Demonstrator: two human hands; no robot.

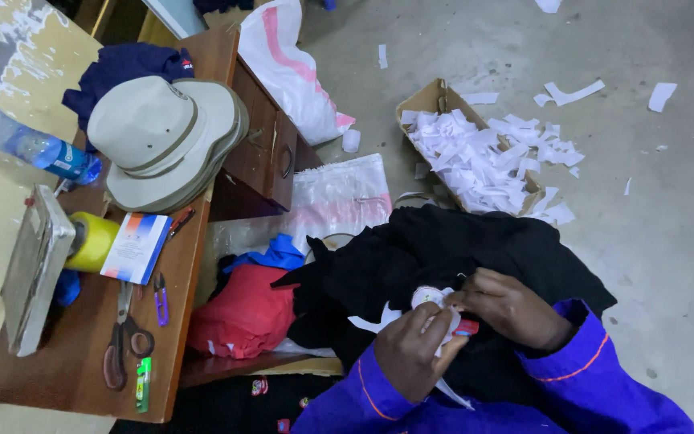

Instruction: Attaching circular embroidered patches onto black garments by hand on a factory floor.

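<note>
- White patch (431, 297) sits on the black garment (443, 249) in the person's lap, right of the bench's (74, 362) near corner.
- Left hand (411, 354) pinches its backing paper; right hand (512, 309) pins its edge.
- Best peel slowly, holding the cloth flat.

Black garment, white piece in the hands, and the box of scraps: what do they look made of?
Black garment: soft matte cloth, judging by its folds and drape. White piece, pinched between left hand and right hand: thin, flat, probably paper or backing; hard to tell. Box: brown cardboard with raw edges, holding white scraps that look like paper.
</note>
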